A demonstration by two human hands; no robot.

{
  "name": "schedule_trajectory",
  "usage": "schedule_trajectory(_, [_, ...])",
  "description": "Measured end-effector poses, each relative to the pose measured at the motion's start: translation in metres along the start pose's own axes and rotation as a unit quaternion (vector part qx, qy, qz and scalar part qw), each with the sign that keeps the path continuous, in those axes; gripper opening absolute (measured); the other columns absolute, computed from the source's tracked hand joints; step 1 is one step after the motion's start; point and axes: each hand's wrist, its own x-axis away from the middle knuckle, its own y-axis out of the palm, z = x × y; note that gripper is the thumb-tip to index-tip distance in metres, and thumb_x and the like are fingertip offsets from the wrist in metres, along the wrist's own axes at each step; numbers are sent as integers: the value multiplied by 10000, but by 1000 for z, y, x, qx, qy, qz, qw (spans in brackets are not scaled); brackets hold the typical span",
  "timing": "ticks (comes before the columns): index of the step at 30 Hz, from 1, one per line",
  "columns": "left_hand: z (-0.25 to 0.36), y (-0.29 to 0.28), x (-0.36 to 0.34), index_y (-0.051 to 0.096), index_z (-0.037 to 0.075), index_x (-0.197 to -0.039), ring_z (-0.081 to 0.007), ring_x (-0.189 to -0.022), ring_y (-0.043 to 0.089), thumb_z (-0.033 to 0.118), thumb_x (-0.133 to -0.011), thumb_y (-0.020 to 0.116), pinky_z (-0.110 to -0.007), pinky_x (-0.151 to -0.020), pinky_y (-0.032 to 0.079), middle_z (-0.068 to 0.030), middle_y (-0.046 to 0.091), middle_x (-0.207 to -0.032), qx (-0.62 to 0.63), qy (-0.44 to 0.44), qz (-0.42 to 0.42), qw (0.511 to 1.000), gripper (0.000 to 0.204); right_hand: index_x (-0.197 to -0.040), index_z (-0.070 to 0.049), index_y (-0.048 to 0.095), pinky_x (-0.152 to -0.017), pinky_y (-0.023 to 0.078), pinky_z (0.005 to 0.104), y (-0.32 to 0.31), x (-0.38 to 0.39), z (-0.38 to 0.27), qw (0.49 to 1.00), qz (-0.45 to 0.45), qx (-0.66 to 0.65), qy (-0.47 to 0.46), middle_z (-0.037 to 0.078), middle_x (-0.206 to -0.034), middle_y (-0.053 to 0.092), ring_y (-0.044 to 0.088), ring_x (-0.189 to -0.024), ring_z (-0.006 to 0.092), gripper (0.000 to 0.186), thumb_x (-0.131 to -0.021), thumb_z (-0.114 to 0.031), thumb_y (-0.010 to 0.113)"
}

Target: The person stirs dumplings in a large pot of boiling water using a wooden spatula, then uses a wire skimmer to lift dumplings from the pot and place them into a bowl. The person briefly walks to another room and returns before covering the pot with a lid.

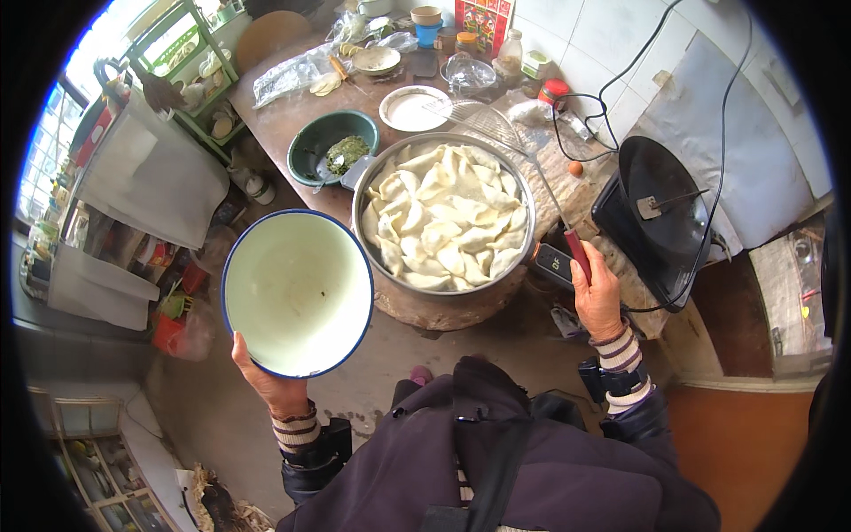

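My left hand (pixel 273 381) grips a white enamel basin (pixel 297 293) with a blue rim by its near edge. The basin is tilted and has a small dark speck inside. In my right hand (pixel 596 288) is the red handle of a wire skimmer (pixel 483 121). Its mesh head extends past the far right rim of a round metal pan. Boiled-looking dumplings (pixel 443 235) fill that pan (pixel 365 173), which stands at the table's near end between my hands. A black handle with a small display juts from the pan toward my right hand.
Behind the pan are a green bowl (pixel 306 133) with chopped greens and a white plate (pixel 399 106). A black wok (pixel 656 182) leans at the right, below hanging cords. Jars, plastic bags and an egg (pixel 575 168) lie on the table (pixel 266 133). Shelves stand at the left.
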Motion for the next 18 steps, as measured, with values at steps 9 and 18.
schedule_trajectory(9, [2, 3, -43, 482, -2, -1251, -255, -1075, 558, 410, -893, 465, -382, -901, 457, -122, 570, -1196, -25, -110, -60, 992, 547, -1048, -16, 481, -557, 441, 315, 0, 36, -66, 986, 117, -11, 119, 97, -732, 544, 523, -590, 205, 205, -913, -144, 569])
schedule_trajectory(18, [-23, 6, -43, 485, -38, -1245, -256, -1031, 587, 406, -895, 468, -354, -906, 461, -164, 590, -1174, -117, -482, -314, 809, 565, -841, -97, 429, -411, 306, 188, 27, 151, -206, 834, 183, -357, 378, -50, -587, 408, 376, -466, 27, 183, -930, -166, 574])
